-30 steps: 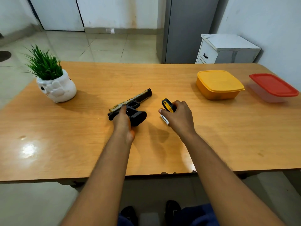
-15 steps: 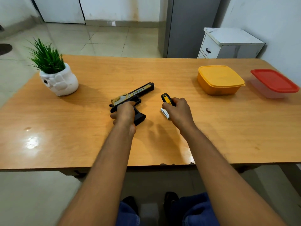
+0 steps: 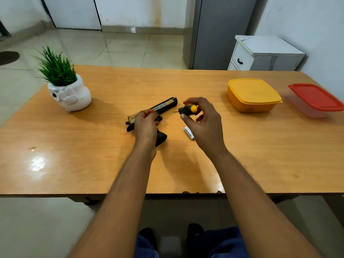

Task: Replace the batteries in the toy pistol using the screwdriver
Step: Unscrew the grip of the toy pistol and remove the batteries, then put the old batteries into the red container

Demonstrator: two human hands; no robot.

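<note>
A black and gold toy pistol [image 3: 164,105] lies on its side on the wooden table [image 3: 260,146], barrel pointing to the far right. My left hand [image 3: 146,125] grips it around the middle, covering the trigger area; the black grip pokes out below my wrist. My right hand [image 3: 203,121] is raised just right of the barrel and pinches a short black and yellow screwdriver [image 3: 188,110], its thin tip pointing left toward the pistol. A white battery [image 3: 189,133] lies on the table beneath my right hand.
A green plant in a white pot [image 3: 69,94] stands at the far left. A yellow lidded box [image 3: 252,94] and a clear box with a red lid [image 3: 314,100] sit at the right. A white drawer cabinet [image 3: 260,54] stands behind the table.
My right hand has lifted the screwdriver off the table and turned its tip toward the pistol, leaving the battery lying there. My left hand closed around the pistol.
</note>
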